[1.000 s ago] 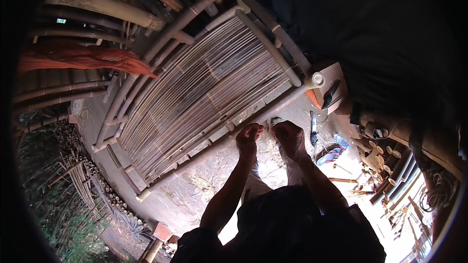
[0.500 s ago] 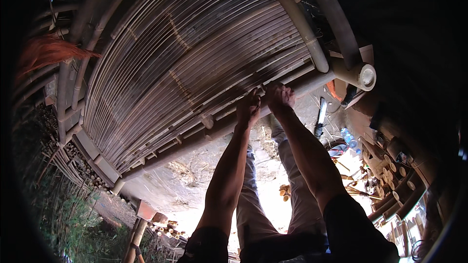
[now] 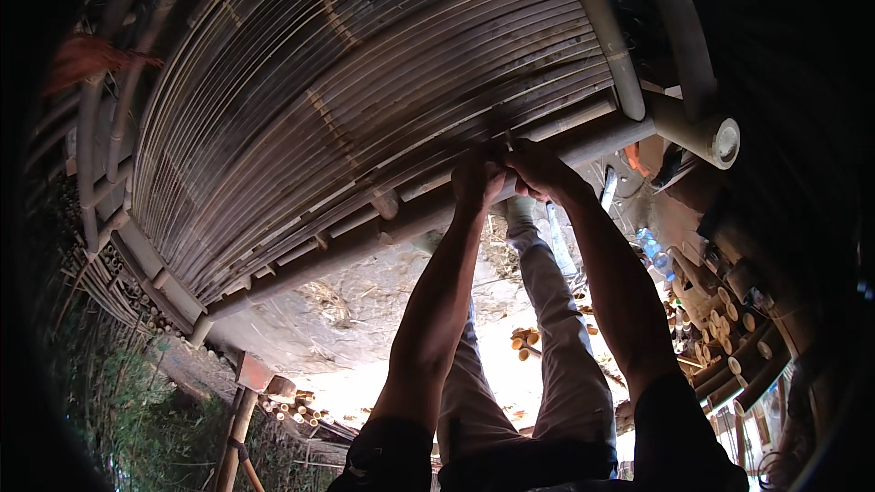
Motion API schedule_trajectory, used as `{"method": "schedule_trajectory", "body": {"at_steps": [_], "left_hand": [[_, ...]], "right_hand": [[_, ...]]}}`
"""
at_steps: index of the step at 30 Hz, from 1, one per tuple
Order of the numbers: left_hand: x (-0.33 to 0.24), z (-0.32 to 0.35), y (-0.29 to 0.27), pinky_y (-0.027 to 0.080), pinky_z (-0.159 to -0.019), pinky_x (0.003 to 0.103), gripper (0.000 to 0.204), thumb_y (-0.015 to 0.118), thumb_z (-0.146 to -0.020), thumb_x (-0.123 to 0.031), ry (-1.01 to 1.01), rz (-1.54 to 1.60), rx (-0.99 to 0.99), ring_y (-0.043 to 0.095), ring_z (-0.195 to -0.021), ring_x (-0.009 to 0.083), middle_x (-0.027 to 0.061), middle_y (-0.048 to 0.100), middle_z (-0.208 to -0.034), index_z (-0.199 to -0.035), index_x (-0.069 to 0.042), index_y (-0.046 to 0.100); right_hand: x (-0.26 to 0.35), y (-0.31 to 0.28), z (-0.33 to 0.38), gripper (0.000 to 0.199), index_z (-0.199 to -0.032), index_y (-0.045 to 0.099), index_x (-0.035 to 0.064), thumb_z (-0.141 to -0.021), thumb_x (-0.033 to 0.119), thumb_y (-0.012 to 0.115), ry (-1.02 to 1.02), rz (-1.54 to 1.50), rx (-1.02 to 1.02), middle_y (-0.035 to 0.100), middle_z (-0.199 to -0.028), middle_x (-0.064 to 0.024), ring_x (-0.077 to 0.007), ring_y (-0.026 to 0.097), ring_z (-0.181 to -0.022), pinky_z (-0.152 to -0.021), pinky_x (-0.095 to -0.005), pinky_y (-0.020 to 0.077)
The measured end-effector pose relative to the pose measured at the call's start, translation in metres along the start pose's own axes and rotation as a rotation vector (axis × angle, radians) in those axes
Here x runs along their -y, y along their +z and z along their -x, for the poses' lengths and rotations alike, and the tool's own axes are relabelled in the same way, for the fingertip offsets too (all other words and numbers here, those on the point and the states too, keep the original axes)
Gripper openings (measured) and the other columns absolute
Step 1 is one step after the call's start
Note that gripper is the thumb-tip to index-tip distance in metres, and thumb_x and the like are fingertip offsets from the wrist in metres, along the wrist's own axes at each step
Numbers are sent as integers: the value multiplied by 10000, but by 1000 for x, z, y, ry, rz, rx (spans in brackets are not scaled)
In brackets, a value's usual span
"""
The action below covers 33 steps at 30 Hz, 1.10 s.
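Both my hands are at the front edge of a bamboo bench [image 3: 437, 64] with a seat of long, thin slats. My left hand [image 3: 476, 182] is closed near the round front pole [image 3: 342, 260], its knuckles in shadow. Right beside it, my right hand [image 3: 540, 170] is closed too, fingers curled inward over the same edge. A short dark tip shows above the right hand, against the slats. What the fingers grip is hidden by the hands and the shadow. A pale binding strip [image 3: 333, 128] crosses the slats to the left.
Cut bamboo pieces [image 3: 729, 319] are piled at the right, by a plastic bottle [image 3: 653, 251]. A long blade [image 3: 561, 241] lies on the ground beside my leg. Reddish fibres [image 3: 96, 62] hang at the far left. The thick pole's cut end [image 3: 726, 141] juts out right.
My view has shifted, so the bench appears moved. My hands have come closer together, and my right hand has turned with its fingers pointing inward.
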<state>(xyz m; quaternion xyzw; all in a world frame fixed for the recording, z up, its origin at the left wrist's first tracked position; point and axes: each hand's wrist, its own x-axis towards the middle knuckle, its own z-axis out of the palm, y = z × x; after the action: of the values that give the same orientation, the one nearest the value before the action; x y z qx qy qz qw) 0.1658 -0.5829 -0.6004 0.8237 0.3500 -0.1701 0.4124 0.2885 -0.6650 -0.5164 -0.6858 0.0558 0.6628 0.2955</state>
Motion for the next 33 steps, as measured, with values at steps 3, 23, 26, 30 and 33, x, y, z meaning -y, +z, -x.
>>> {"method": "schedule_trajectory", "body": {"at_steps": [3,23,26,30,33], "left_hand": [[-1,14,7,540,-696,446,266,590,-918,-330,4,-66,-272,683,-851,358,161,701,-939,-937,-84,691],[-12,55,-28,487,-813,291,135,626,-981,-190,280,798,77,603,-892,101,26,660,-917,-983,-57,650],[-14,60,-25,503,-787,299,188,631,-978,-220,181,780,20,636,-849,117,48,680,-871,-999,-34,644],[-34,60,-58,529,-704,314,336,680,-940,-328,-333,926,-48,684,-744,172,86,692,-793,-1001,0,641],[-22,54,-49,519,-633,295,354,752,-868,-333,-174,535,-175,684,-681,175,95,692,-730,-929,9,687]], "right_hand": [[-17,10,9,298,-1076,586,60,-943,327,597,-345,338,-322,615,-685,-104,-225,590,-492,-426,-352,425],[-68,8,12,366,-1150,644,180,-803,208,756,-1008,990,-844,690,-878,-77,-274,665,-772,-695,-382,542],[-71,8,1,292,-1085,677,171,-803,184,752,-1018,929,-787,696,-902,-80,-264,682,-792,-680,-369,551],[-44,8,49,115,-942,698,98,-832,103,732,-1002,539,-809,694,-892,-101,-248,694,-783,-655,-354,548],[-55,12,73,78,-916,687,83,-857,131,702,-813,433,-708,665,-835,-115,-290,674,-723,-617,-374,529]]}}
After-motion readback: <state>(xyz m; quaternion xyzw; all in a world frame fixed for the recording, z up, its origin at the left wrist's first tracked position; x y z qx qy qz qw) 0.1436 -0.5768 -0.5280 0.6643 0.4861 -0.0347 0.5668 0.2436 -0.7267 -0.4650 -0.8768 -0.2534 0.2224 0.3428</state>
